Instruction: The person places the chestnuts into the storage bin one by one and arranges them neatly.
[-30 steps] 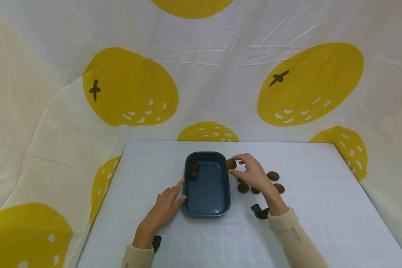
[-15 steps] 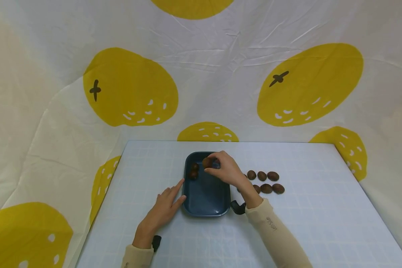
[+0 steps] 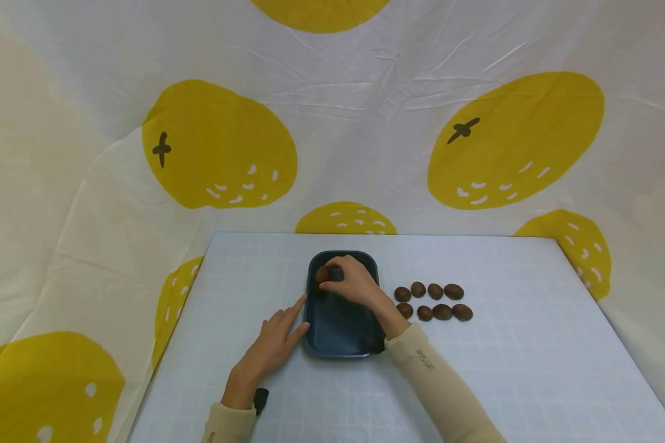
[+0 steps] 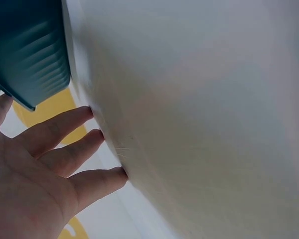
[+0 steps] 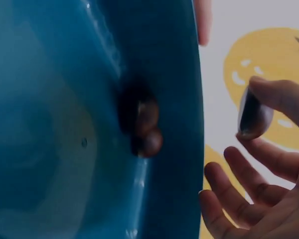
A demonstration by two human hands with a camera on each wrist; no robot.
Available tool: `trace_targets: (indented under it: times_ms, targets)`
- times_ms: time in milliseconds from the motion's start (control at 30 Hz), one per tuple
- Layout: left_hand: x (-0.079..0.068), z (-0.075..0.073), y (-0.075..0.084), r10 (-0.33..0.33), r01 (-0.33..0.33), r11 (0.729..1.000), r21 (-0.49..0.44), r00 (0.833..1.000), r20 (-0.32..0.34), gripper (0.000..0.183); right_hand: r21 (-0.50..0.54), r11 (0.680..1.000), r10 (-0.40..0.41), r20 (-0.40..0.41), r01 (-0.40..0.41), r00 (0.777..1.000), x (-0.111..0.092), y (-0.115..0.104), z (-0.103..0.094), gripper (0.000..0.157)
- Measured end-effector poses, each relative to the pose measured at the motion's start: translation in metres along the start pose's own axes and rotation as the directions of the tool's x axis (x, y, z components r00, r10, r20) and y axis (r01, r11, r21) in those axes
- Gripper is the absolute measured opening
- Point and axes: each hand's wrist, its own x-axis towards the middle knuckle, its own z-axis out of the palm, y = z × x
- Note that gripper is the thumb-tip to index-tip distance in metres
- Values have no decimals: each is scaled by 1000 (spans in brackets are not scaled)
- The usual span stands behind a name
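Note:
A dark blue rectangular dish [image 3: 338, 332] stands on the table in the head view. Over its far left part, my right hand [image 3: 356, 284] pinches a brown, smooth, rounded chestnut [image 5: 256, 117] between thumb and fingers, the other fingers spread. Two more chestnuts [image 5: 148, 119] lie together along the dish's side in the right wrist view; the held one and the hand mostly hide them in the head view. At the dish's left side, my left hand [image 3: 273, 341] has its fingers spread, index and thumb at the rim. Its other fingertips [image 4: 120, 173] rest on the table.
Right of the dish, several chestnuts [image 3: 442, 312] lie in two rows on the white checked table [image 3: 532, 369]. Behind the table hangs a white cloth [image 3: 360, 135] with big yellow fruit shapes.
My right hand has carried the chestnut leftward from beside the dish's right rim to above its far left part. The chestnuts at right now show fully. My left hand has stayed put.

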Motion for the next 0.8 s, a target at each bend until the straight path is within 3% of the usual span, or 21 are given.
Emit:
trace_targets:
  times_ms: [333, 567, 800]
  targets:
    - [1, 0, 0, 3, -3, 1000, 4, 1000, 4, 62, -34, 998, -46, 117, 51, 992, 8, 8, 8, 39]
    - [1, 0, 0, 3, -3, 1000, 9, 1000, 6, 63, 16, 978, -206, 210, 207, 956, 14, 26, 17, 37]
    - [1, 0, 0, 7, -8, 1000, 13, 1000, 7, 63, -52, 993, -85, 278, 103, 957, 11, 31, 22, 43]
